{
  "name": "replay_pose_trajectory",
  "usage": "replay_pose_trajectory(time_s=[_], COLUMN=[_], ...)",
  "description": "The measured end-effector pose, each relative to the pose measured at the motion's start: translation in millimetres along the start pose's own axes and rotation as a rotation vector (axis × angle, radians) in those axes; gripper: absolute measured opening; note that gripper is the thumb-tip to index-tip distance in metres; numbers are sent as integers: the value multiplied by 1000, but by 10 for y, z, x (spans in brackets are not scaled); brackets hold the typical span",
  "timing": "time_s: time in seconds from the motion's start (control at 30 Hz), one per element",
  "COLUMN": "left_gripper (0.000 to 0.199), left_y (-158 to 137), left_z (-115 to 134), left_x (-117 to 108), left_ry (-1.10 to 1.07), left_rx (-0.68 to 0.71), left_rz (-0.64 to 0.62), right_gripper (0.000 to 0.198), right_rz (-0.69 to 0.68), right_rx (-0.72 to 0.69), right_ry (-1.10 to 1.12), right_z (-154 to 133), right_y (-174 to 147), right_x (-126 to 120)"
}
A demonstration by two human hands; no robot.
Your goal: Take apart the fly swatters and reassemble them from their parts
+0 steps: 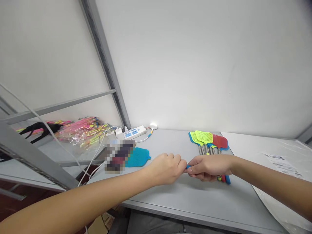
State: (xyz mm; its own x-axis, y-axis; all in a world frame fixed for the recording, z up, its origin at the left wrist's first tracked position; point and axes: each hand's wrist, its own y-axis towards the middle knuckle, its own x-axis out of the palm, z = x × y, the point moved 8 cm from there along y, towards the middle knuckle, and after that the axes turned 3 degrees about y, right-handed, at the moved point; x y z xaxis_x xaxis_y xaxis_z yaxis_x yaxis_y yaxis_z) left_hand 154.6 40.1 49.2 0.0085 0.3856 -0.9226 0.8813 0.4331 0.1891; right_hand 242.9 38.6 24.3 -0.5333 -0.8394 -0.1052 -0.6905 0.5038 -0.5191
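My left hand (pixel 169 169) is closed in a fist above the grey tabletop, and what lies inside it is hidden. Right beside it, my right hand (pixel 204 166) is closed too, with its thumb pressed on a blue handle (pixel 188 166) that looks like a fly swatter's. Only a small bit of this handle shows between the two hands. Behind my right hand lies a stack of fly swatters (pixel 204 137) with yellow-green, red and blue heads and metal shafts. Their handle ends (pixel 227 179) stick out below my right wrist. Left of my hands, a blue swatter head (pixel 138 157) lies flat.
A blurred-out dark object (pixel 119 156) partly covers the blue head. Behind it are a white power strip (pixel 135 132) and cables. Plastic-bagged colourful items (pixel 83 130) lie beyond the grey metal frame (pixel 104 55). White sheeting (pixel 280 162) covers the table's right side.
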Motion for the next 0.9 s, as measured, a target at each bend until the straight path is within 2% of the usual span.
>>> replay_pose_trajectory(time_s=[0.07,0.13,0.33,0.47,0.6,0.7,0.8,0.9], left_gripper=[20,16,13,31,42,44,47,44], left_y=[4,14,45,54,71,79,66,19], left_z=[-121,-204,-307,-335,-339,-328,-288,-219], left_x=[138,177,-4,-116,-157,-122,-22,131], left_ry=[-18,-21,-90,-218,-473,-709,-1018,-1402], left_rx=[-72,-103,-153,-199,-218,-226,-234,-309], left_rz=[-93,-147,-269,-322,-343,-360,-437,-615], right_gripper=[36,39,31,22,12,16,18,21], right_rz=[156,285,478,563,612,629,668,719], right_rx=[-66,-126,-185,-174,-146,-183,-312,-478], right_ry=[-284,-535,-1019,-1202,-1434,-1533,-1605,-1723], right_z=[-104,-210,-330,-384,-444,-436,-411,-398], right_y=[33,34,0,-37,-82,-95,-105,-135], right_x=[-111,-169,-219,-248,-221,-210,-213,-199])
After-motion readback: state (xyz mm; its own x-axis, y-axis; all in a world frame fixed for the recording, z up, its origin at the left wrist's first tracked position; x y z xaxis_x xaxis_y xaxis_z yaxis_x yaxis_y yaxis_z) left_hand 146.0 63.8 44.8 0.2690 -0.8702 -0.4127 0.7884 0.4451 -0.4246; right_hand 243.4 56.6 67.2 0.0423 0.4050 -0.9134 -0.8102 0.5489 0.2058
